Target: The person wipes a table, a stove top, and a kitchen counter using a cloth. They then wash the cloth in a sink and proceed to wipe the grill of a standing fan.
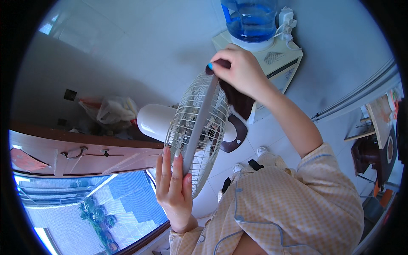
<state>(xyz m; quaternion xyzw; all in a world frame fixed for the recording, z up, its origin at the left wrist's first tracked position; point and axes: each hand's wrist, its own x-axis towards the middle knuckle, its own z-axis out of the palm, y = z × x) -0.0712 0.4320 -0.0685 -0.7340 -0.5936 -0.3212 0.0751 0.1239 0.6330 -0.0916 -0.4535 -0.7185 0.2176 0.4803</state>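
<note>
A white electric pedestal fan (200,124) stands in front of me, its wire cage seen edge-on with a grey rim band around it. My left hand (175,185) rests with its fingers spread against the lower edge of the cage and rim. At the top of the rim, my right hand (239,68) pinches a dark maroon cloth (239,98) and presses it on the band. The rest of the cloth hangs down beside the cage. To the left sticks out the fan's rounded white motor housing (154,122), and its dark base (234,135) shows on the floor.
A water dispenser (287,54) with a blue water bottle (251,24) and a white plug adapter (287,22) stands behind. Plastic bags (114,110) lie on a wooden cabinet (86,156) at left. A window (105,210) is below it; dark furniture (371,153) stands at right.
</note>
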